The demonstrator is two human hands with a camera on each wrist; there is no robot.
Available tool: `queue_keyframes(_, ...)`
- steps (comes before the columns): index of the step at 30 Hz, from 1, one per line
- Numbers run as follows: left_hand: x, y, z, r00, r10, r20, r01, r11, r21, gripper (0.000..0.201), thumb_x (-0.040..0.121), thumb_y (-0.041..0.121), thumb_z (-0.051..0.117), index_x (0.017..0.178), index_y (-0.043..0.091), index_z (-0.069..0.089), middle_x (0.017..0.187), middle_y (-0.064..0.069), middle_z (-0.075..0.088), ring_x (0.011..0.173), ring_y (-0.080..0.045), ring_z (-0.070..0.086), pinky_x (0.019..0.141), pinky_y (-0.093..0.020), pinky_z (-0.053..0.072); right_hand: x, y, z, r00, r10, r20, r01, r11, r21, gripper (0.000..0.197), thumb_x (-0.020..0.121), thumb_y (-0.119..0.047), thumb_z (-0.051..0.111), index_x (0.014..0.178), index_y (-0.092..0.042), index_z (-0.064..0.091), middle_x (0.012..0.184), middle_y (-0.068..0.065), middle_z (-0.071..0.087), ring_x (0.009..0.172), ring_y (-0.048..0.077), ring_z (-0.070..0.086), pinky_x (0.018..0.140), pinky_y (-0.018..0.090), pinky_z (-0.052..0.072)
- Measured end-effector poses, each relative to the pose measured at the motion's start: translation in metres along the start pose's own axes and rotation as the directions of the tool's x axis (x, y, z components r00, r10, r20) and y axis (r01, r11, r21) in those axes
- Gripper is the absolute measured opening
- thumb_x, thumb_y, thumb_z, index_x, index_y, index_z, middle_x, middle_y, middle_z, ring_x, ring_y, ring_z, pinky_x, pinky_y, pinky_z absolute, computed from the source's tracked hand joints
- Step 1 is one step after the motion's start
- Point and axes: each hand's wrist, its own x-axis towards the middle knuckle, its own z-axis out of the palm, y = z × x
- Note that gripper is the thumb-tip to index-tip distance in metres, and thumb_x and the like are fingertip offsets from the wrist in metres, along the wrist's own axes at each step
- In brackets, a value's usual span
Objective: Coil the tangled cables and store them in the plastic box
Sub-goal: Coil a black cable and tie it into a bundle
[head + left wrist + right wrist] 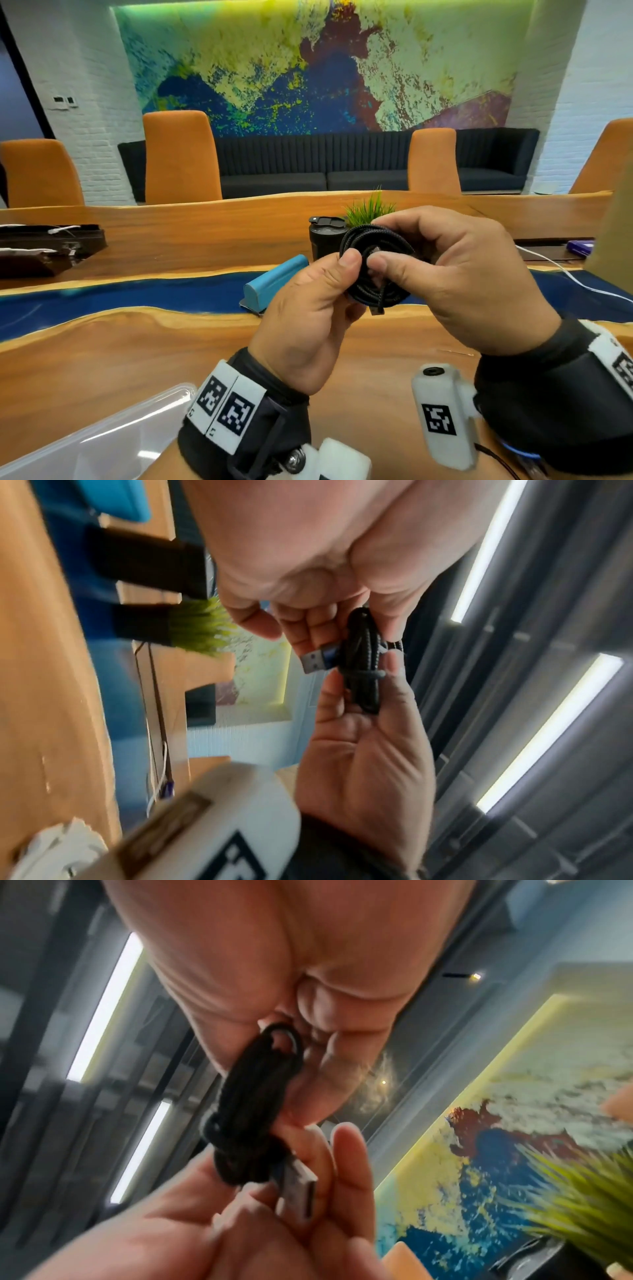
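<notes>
Both hands hold one black braided cable (375, 265) up above the wooden surface (137, 349), already wound into a tight round coil. The left hand (308, 322) pinches the near-left side of the coil between thumb and curled fingers (394, 666), and the right hand (459, 281) curls over its far-right side, thumb pressing at the coil's middle. The USB plug (377, 310) sticks out at the bottom of the coil; in the left wrist view a turn of the cable crosses the bundle just beside the plug. So the loose end seems to be getting tucked or wrapped to lock the coil, though I cannot tell whether it is secured yet.

This cable looks nearly done: coiled, but not yet stored. The clear plastic box (102, 442) lies at the near-left corner of the surface, well below the hands, and only part of it shows, so its contents cannot be judged. A white cable (561, 270) trails across the blue strip at the far right and may be waiting its turn.

No brand or readable writing appears anywhere. The only markings are black-and-white square code tags on the wristbands (226, 407) and on the wrist camera (442, 414).
</notes>
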Motion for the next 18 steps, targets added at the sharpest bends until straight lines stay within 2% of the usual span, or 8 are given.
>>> queue_keyframes(3,-0.001,-0.005,0.005,0.997,-0.06,0.046,0.066,0.984,-0.163,0.039,0.075,0.041,0.068,0.105,0.017,0.074,0.095,-0.002,0.068,0.086,-0.015,0.06,0.076,-0.034,0.038,0.001,0.002,-0.007,0.998,0.038,0.056,-0.047,0.986,0.162,0.034,0.077,-0.014,0.073,0.111,-0.013,0.071,0.1,-0.002,0.074,0.097,0.01,0.069,0.08,0.024,0.057)
queue_keyframes(7,0.001,-0.003,0.005,0.999,-0.044,0.021,0.047,0.987,-0.153,0.039,0.08,0.04,0.064,0.108,0.014,0.071,0.096,-0.004,0.066,0.085,-0.015,0.06,0.077,-0.034,0.038,0.002,0.004,-0.004,0.999,0.026,0.047,-0.037,0.969,0.242,0.033,0.079,-0.011,0.071,0.112,-0.013,0.07,0.102,-0.001,0.074,0.099,0.013,0.069,0.083,0.026,0.056)
queue_keyframes(13,-0.001,0.006,-0.001,1.0,0.013,-0.003,-0.013,0.998,0.064,0.036,0.087,0.04,0.055,0.107,0.015,0.073,0.093,-0.003,0.068,0.088,-0.018,0.059,0.077,-0.035,0.039,0.0,0.005,-0.001,0.999,0.011,0.039,-0.019,0.975,0.22,0.031,0.084,-0.004,0.071,0.113,-0.014,0.07,0.103,-0.003,0.073,0.099,0.012,0.069,0.083,0.026,0.056)
queue_keyframes(16,0.0,0.007,-0.004,1.0,0.017,0.007,-0.018,0.975,0.221,0.042,0.09,0.046,0.053,0.114,0.016,0.071,0.103,-0.005,0.07,0.097,-0.021,0.06,0.085,-0.042,0.04,0.0,0.006,0.005,0.999,0.045,-0.004,-0.044,0.985,0.167,0.026,0.083,-0.012,0.069,0.109,-0.016,0.071,0.098,-0.004,0.073,0.093,0.012,0.07,0.079,0.03,0.058)
queue_keyframes(18,0.0,0.009,-0.004,0.998,0.051,0.037,-0.061,0.931,0.36,0.038,0.094,0.043,0.054,0.117,0.017,0.069,0.107,-0.005,0.072,0.099,-0.02,0.064,0.089,-0.045,0.046,-0.001,0.009,0.01,0.995,0.089,-0.047,-0.082,0.986,0.143,0.025,0.081,-0.018,0.068,0.106,-0.016,0.072,0.095,-0.006,0.073,0.091,0.011,0.07,0.078,0.032,0.059)
